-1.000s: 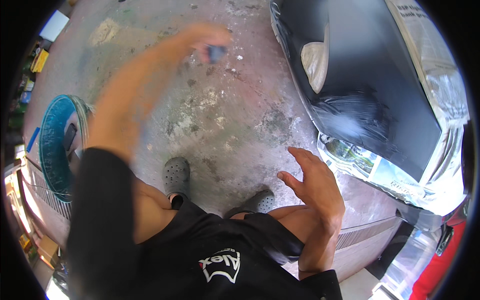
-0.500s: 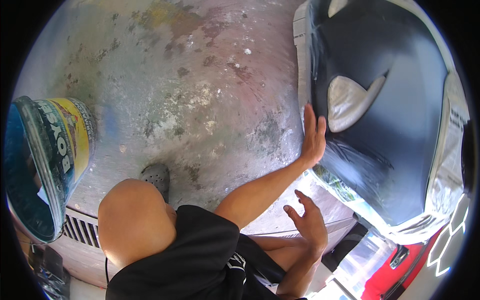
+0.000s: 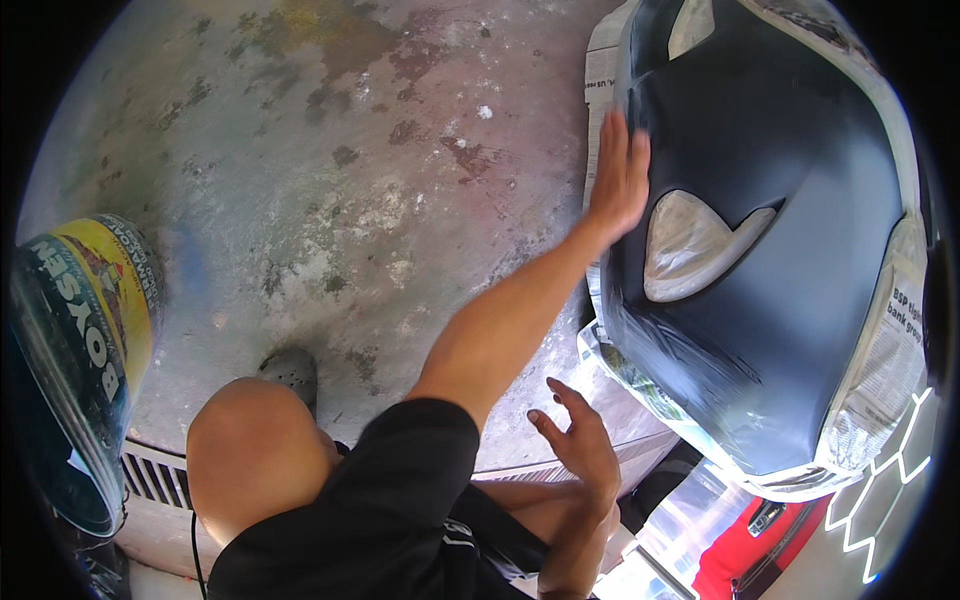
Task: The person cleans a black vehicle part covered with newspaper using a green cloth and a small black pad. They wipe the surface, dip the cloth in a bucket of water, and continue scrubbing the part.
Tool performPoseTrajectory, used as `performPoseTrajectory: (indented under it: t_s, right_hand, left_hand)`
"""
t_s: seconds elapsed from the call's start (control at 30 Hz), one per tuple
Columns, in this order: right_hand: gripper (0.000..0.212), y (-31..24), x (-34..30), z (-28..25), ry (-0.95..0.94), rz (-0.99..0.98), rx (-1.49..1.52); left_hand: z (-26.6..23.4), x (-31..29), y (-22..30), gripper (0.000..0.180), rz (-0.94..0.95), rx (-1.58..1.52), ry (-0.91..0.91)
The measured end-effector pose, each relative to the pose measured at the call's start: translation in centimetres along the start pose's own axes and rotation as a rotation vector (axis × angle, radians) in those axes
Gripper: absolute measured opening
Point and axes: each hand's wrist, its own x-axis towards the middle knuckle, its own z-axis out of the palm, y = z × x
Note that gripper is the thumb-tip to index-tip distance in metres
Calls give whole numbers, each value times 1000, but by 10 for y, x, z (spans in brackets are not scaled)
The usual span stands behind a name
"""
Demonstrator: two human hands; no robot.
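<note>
A dark grey car body panel (image 3: 740,150), edged with newspaper masking, fills the right side. My left hand (image 3: 620,180) rests against its left edge with fingers stretched out flat and slightly blurred. Just below that hand, a heart-like area with a pointed tail is covered by pale masking (image 3: 685,240). Streaky, lighter scuffs (image 3: 700,340) mark the panel's lower left part. My right hand (image 3: 578,440) hangs in the air below the panel, thumb and fingers apart, holding nothing.
A large paint bucket (image 3: 110,290) with a yellow and dark label lies tipped at the left. My knee (image 3: 255,450) and grey clog (image 3: 292,375) are near a floor grate (image 3: 155,475). The concrete floor (image 3: 330,200) is paint-stained. A red car part (image 3: 740,550) shows at lower right.
My left hand has slid farther up along the panel's left edge, the arm stretching out more. My right hand sits slightly farther left in the picture, and the whole view has shifted a little.
</note>
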Motion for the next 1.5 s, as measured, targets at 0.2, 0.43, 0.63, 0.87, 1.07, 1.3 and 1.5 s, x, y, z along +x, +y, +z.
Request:
performPoseTrajectory:
  t_s: [0.2, 0.43, 0.63, 0.87, 1.07, 1.3, 1.5]
  right_hand:
    - [67, 6, 8, 2, 19, -4, -61]
    - [64, -7, 7, 2, 12, -57, 45]
    - [62, 2, 8, -1, 23, -46, -16]
    - [62, 8, 2, 1, -3, -39, 42]
    - [63, 20, 1, 5, 49, -81, -34]
    - [64, 22, 1, 4, 86, -118, -71]
    - [63, -6, 8, -5, 63, -160, 10]
  left_hand:
    - [3, -46, -23, 82, 181, 207, -8]
    - [-20, 32, 13, 81, 349, 470, -76]
    - [-13, -10, -2, 79, 375, 553, -71]
    - [-7, 56, 28, 78, 510, 431, -135]
    - [-2, 63, 30, 77, 546, 519, -110]
    - [-19, -11, -8, 72, 654, 602, -167]
    - [-30, 7, 10, 68, 655, 673, -219]
